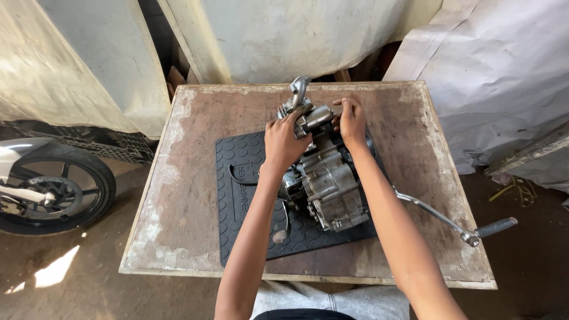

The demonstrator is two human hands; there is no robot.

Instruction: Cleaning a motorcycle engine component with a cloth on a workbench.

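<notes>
- On the wooden bench (195, 225), on a black rubber mat (237, 195), lies a small motorcycle engine (329, 189), its cylinder end pointing away from the person.
- Left hand (284, 141) is closed over the near-left side of the cylinder head (311, 115), fingers curled round it.
- Right hand (352, 121) rests on the right side of the same head, fingers bent against the metal; whether it pinches a small part I cannot tell.
- A curved intake pipe (299, 88) stands up from the far end of the head.
- The kick-start lever (450, 222) sticks out to the right over the bench, its rubber grip past the mat's edge. A foot peg or pedal (280, 236) shows at the near left.
- Judgement: the engine looks largely whole — crankcase covers on, head in place. The work sits at the head end; no loose bolts, tools or removed parts are visible on the bench, so little seems stripped so far.
- A motorcycle wheel (50, 189) stands on the floor to the left.
</notes>
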